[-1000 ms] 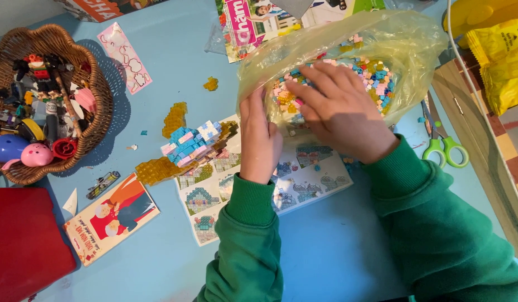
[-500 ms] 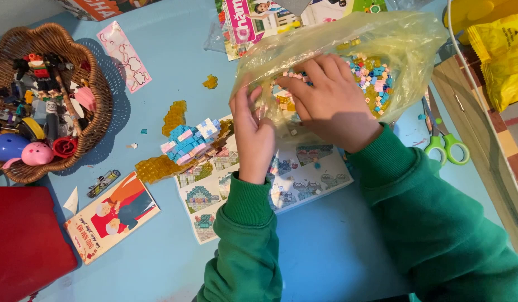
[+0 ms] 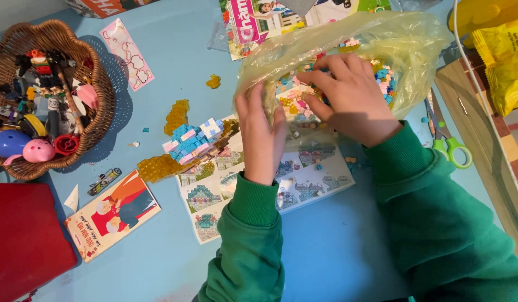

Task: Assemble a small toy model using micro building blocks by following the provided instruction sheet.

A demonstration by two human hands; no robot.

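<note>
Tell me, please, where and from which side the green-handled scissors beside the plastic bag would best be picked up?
Probably by the green handle loops, coming from the near right. The scissors lie flat with handles toward the person, while the blades run under the edge of the plastic bag, so the blade end is partly covered.

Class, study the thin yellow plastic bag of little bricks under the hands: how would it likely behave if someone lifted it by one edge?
The plastic bag looks thin and crumpled, so it would probably sag rather than hold its shape. Its loose small bricks would likely slide to the lowest point. The right hand is in its open mouth, so bricks might spill.
</note>
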